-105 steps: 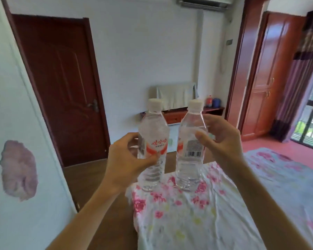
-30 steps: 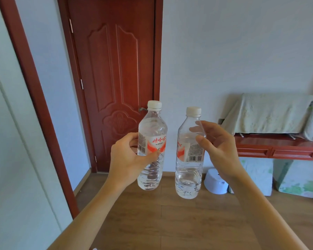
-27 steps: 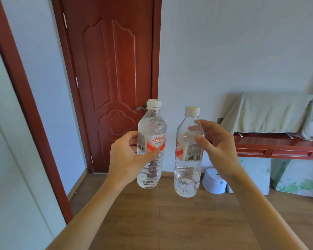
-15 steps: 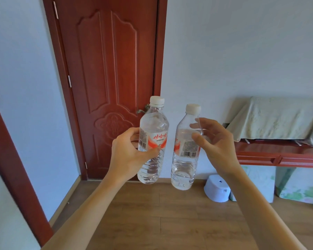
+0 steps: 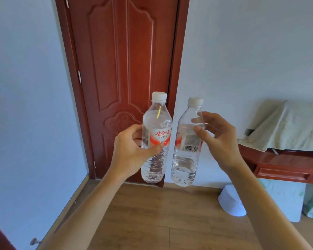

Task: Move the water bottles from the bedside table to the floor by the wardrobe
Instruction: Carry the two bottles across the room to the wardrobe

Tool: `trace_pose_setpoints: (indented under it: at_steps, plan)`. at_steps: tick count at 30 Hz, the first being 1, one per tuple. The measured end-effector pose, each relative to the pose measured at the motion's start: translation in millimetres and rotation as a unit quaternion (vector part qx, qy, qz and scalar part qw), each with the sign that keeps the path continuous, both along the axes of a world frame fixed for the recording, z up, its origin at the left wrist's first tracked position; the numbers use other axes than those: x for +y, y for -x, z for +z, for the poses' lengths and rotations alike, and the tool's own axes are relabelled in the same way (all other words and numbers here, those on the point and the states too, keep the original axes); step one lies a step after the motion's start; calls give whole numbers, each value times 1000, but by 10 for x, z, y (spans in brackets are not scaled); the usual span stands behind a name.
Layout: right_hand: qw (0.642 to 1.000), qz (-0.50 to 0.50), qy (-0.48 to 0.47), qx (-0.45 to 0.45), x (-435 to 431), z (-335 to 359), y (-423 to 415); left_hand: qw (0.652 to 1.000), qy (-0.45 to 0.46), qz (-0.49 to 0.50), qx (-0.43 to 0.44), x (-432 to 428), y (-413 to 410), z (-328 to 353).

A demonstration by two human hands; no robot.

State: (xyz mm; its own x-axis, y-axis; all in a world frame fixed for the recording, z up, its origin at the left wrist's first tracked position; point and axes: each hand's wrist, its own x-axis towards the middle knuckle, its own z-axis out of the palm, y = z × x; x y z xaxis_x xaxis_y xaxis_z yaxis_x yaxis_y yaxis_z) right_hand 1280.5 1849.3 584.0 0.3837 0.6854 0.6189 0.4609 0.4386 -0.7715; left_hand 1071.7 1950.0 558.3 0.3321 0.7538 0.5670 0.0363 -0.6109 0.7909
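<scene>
I hold two clear plastic water bottles with white caps and red-and-white labels upright in front of me, side by side. My left hand [image 5: 132, 150] grips the left bottle [image 5: 156, 123] around its middle; it is nearly full. My right hand [image 5: 218, 141] grips the right bottle [image 5: 186, 163] by its upper half; it is partly full. Both hang in the air above the wooden floor [image 5: 152, 213]. The bedside table and the wardrobe are out of view.
A closed red-brown door [image 5: 121, 69] stands straight ahead in a white wall. At the right, a red-brown low cabinet [image 5: 287, 168] carries something under a pale cloth [image 5: 292, 127]. A white stool [image 5: 231, 202] and boxes sit beneath it. A door edge shows bottom left.
The view has swung away from the flowered bed toward the door and come closer to it. Both bottles stay held upright in my hands, a little higher in view.
</scene>
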Motion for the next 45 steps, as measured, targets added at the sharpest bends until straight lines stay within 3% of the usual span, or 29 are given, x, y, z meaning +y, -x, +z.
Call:
trace_pose_setpoints:
  at_steps: [17, 34, 45]
  plan:
    - [998, 47, -17, -46, 1849, 72, -1280, 1000, 1, -1, 4, 1716, -1207, 25]
    - [995, 87, -1, -44, 3708, -155, -1818, 999, 18, 47, -2, 3422, -1638, -193]
    - [984, 173, -17, -46, 5261, -12, -2004, 996, 3, 89, -21, 4821, -1692, -62]
